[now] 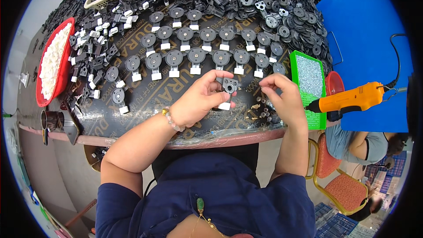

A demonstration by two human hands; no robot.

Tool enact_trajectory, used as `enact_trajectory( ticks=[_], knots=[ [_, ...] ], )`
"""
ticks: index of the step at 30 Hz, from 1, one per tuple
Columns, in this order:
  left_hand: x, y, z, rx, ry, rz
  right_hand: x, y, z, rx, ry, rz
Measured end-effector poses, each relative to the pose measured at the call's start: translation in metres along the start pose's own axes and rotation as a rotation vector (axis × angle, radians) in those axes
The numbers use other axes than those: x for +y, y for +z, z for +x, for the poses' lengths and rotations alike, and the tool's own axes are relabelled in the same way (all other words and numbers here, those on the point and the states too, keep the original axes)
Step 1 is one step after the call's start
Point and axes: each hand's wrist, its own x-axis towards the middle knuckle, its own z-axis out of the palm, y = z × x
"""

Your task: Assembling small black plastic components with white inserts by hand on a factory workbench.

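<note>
My left hand (194,101) is closed on a black plastic bracket (229,84) with a round hole and a white block at its lower end. To its right, my right hand (285,101) has its fingers curled, thumb and forefinger close together; whatever may lie between them is too small to make out. Beyond both hands, rows of black round-disc assemblies (196,55) with white ends lie on the dark table (145,92). Beside the right hand is a green tray (315,122) holding many small silvery pieces (309,76).
An orange electric screwdriver (352,99) lies right of the tray, near a red bowl (335,83) and blue panel (365,26). Black parts (211,0) heap at the back. White pieces fill a red basket (69,57) at left. Another person (374,145) sits at right.
</note>
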Motion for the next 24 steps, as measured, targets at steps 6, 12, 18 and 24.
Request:
enact_trajectory(
  ticks=[6,12,18,24],
  knots=[
    [-0.001,0.000,0.001,-0.018,-0.016,0.020,-0.041,0.023,0.016,-0.158,0.005,0.326],
    [0.000,-0.001,-0.001,-0.029,-0.022,-0.005,-0.050,0.028,0.031,-0.182,-0.113,0.105],
    [0.005,0.002,-0.003,-0.007,-0.090,-0.120,-0.042,-0.024,0.080,0.317,-0.296,-0.413],
    [0.009,-0.002,-0.003,0.080,-0.045,-0.125,0.027,-0.052,0.179,0.329,0.008,-0.860]
  ],
)
